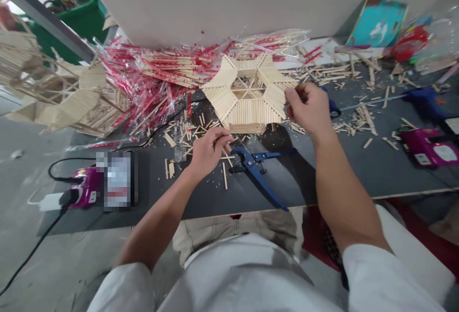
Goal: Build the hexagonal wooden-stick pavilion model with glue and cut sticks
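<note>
A six-sided model of pale wooden sticks (247, 110) stands on the dark tabletop, its roof flaring around an open middle with crossed sticks inside. At its right edge, my right hand (311, 108) is closed, thumb and curled fingers pinching the rim. My left hand (210, 151) is near the front left corner of the model, fingertips pressed together; what lies between them is too small to make out. Blue-handled cutting pliers (260, 173) lie just right of my left hand. Loose cut sticks (225, 175) are scattered beneath and beside that hand.
Red-and-clear plastic packets of sticks (161, 68) are heaped behind. A larger stick model (71, 101) stands left. Purple power sockets (86, 187) (426, 147) sit at both ends, with a phone (119, 180) by the left one. A blue glue gun (425, 101) lies right; cables cross the left side.
</note>
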The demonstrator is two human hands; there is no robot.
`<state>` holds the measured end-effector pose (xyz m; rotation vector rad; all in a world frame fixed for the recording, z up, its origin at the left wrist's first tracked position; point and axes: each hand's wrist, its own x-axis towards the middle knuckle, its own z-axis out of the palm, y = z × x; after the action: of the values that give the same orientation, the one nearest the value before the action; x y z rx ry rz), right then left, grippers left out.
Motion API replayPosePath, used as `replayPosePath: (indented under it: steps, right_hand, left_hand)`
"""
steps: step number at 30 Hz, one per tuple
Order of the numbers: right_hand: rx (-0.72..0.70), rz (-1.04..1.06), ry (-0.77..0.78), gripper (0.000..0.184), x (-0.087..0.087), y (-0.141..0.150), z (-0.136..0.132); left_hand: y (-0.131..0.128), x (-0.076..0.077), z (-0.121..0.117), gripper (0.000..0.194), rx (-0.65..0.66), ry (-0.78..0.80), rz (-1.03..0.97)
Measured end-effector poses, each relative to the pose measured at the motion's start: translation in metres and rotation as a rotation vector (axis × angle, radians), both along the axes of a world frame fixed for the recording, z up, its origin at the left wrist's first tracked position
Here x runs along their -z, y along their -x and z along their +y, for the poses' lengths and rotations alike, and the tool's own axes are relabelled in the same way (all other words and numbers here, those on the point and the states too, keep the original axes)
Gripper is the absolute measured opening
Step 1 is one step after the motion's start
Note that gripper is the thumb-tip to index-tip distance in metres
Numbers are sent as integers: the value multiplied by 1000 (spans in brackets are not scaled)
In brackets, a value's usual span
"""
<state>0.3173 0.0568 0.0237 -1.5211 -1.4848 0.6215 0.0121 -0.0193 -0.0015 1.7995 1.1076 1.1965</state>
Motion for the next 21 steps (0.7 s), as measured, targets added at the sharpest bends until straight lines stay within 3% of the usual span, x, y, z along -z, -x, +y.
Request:
replayPosePath:
  steps: [5,10,16,19,21]
  right_hand:
    - [64,-3,-55,46,6,-5,4]
    - [111,-49,-105,45,8,-8,7]
    - [481,-185,-287,35,5,-21,13]
    - [531,-152,-322,33,1,-27,11]
    - [490,-132,-323,33,-1,-31,9]
  left_hand:
    - [-1,2,-4,12,58,11,127]
    - [-3,2,-3,12,70,-33,107]
    - [-1,4,0,15,-105,-121,127]
    - [-1,7,3,13,-145,-80,78]
    - [-1,7,4,14,-150,-64,49]
